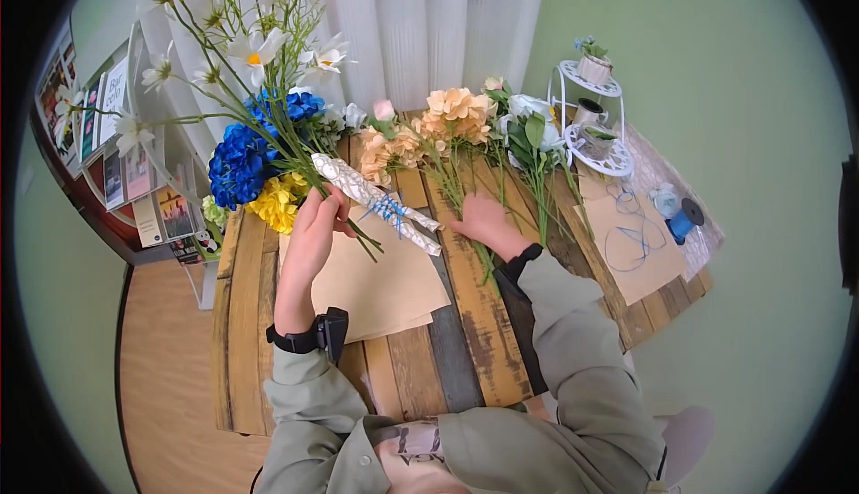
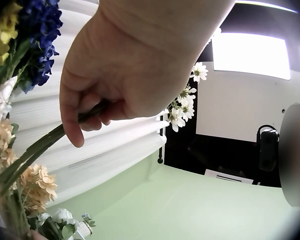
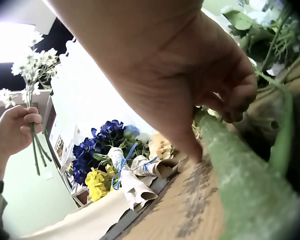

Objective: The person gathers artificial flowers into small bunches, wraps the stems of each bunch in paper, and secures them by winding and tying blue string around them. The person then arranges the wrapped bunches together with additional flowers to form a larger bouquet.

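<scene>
My left hand grips the green stems of a bunch of white daisies, raised over the left part of the table. In the left wrist view the stems run out past the curled fingers. On the table's middle, my right hand has its thumb and fingers around green flower stems below the peach hydrangeas. Seen close in the right wrist view, one thick stem passes by the thumb. Between the hands lie white-wrapped bouquet handles tied with blue cord.
Blue hydrangeas and yellow flowers lie at the left. Brown paper sheets are in front. White flowers, a white tiered stand and a blue cord spool are at the right. A magazine rack stands far left.
</scene>
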The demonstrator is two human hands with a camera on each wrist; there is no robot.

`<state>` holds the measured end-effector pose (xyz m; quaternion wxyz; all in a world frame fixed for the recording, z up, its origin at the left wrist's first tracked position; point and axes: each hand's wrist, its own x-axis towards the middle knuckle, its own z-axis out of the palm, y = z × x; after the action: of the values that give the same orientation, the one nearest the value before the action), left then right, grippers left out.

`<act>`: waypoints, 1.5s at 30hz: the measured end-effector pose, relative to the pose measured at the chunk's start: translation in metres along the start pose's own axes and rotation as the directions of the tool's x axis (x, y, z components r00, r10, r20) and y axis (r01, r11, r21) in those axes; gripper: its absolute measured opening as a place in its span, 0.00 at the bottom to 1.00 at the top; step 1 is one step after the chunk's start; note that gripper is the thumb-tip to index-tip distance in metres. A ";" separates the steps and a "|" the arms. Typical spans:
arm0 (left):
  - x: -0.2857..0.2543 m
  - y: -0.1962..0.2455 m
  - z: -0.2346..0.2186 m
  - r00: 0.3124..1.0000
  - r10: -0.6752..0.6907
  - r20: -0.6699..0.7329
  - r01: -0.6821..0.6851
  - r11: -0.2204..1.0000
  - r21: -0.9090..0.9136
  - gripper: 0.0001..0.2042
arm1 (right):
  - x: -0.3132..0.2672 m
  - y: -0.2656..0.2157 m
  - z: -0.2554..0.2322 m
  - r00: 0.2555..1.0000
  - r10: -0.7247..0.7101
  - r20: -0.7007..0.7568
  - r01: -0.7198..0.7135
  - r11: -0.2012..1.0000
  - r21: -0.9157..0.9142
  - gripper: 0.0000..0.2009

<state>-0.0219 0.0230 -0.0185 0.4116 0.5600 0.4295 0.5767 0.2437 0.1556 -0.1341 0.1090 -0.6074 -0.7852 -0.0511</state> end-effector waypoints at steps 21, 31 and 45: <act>-0.005 0.007 -0.011 0.999 0.025 -0.034 -0.025 1.000 -0.002 0.06 | 0.011 0.034 -0.100 0.974 0.137 0.179 -0.153 -0.182 0.971 0.16; -0.005 0.012 -0.005 0.999 0.049 -0.024 -0.048 0.999 0.026 0.07 | 0.048 -0.027 -0.050 0.957 0.144 0.253 -0.250 -0.036 0.968 0.16; -0.010 0.020 -0.001 0.998 0.058 -0.037 -0.057 0.998 0.029 0.08 | 0.039 0.035 -0.005 0.964 0.123 0.236 -0.157 0.978 0.135 0.22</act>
<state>-0.0222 0.0076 -0.0020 0.3789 0.5665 0.4290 0.5928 0.2684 0.2002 -0.1224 0.0683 -0.6533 -0.7491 0.0866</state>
